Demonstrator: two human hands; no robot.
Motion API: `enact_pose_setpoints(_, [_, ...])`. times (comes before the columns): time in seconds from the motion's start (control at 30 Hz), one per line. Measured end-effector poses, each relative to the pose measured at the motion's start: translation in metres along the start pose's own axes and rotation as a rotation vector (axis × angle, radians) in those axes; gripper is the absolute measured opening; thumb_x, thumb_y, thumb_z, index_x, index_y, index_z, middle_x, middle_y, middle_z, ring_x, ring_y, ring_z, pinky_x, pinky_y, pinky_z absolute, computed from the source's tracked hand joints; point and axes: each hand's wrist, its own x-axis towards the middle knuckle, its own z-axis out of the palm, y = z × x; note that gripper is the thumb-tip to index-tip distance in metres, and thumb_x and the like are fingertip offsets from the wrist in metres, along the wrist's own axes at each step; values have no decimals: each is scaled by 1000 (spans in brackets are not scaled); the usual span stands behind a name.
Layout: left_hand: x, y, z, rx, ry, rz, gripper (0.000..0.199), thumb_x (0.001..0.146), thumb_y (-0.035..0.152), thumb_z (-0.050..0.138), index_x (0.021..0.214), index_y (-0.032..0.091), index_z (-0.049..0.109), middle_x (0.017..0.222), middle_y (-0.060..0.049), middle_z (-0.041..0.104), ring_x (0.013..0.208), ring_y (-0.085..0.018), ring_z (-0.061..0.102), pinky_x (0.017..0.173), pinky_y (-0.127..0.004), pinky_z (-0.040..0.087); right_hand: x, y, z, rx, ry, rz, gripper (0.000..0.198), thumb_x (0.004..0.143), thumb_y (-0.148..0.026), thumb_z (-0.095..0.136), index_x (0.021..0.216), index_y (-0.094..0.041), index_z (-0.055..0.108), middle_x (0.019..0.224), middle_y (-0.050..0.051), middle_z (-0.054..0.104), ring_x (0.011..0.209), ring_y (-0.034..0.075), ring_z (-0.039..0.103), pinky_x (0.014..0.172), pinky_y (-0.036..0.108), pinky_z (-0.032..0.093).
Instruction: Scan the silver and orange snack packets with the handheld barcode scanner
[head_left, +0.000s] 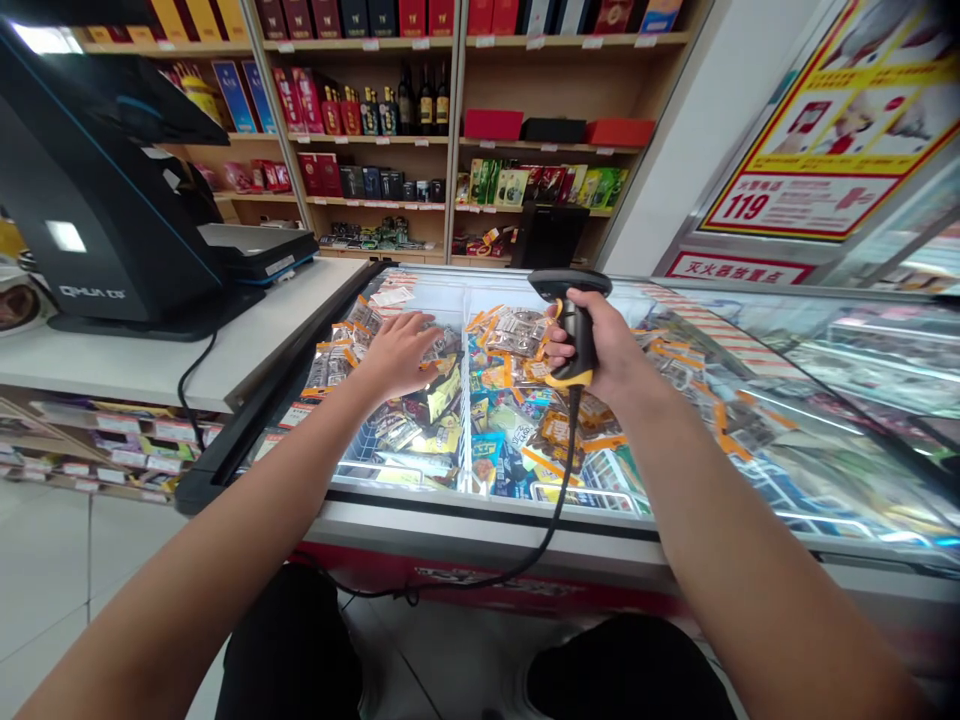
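Observation:
In my right hand (pixel 600 345) is a black and yellow handheld barcode scanner (pixel 577 330), fingers wrapped round its grip. Its black cable (pixel 564 480) hangs down and curves left along the freezer's front. My left hand (pixel 403 352), fingers spread, is over the left part of the chest freezer (pixel 352 495); whether it touches the packets beneath is unclear. Clear packets with orange edges (pixel 330 362) lie to its left. More orange-edged packets (pixel 514 330) lie beside the scanner. Yellow and blue snack bags (pixel 442 437) fill the wire baskets below.
A black checkout scale (pixel 97 220) stands on the white counter (pixel 277 320) at left. Wooden shelves (pixel 360 145) with bottles and boxes rise behind the freezer. A white divider (pixel 466 400) splits the freezer, and a glass lid (pixel 847 400) lies at right.

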Motion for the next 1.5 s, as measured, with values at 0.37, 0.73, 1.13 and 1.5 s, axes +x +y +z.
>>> enact_pose_setpoints(0.37, [78,70,17,-10,-114,134,67,94,15,53,159,20,36,160,-13,45,141,-34,42,108,-48,44,5,5,-6,42,-16,32,25,86,-42,68,88,-22,54,59,-5,49,43,8,40,40,19,39])
enact_pose_setpoints(0.73, [34,4,6,136,-131,202,49,92,5,50,129,30,71,136,-10,63,128,-31,47,103,-43,38,-8,-4,-19,-399,-271,323,36,88,-53,69,77,-22,54,58,4,56,40,11,42,33,25,37])
enact_pose_setpoints(1.13, [24,4,-3,-114,-221,77,34,97,42,48,108,19,71,115,-9,71,109,-27,64,101,-42,39,-1,13,-17,-552,-348,426,44,92,-60,64,75,-19,60,58,4,59,43,11,49,35,22,40])
enact_pose_setpoints(1.5, [18,1,-3,-26,-243,69,45,95,32,51,138,32,64,138,-10,60,127,-31,55,106,-48,33,-4,9,-10,-489,-274,341,41,95,-56,60,77,-19,57,61,5,60,42,11,48,35,23,42])
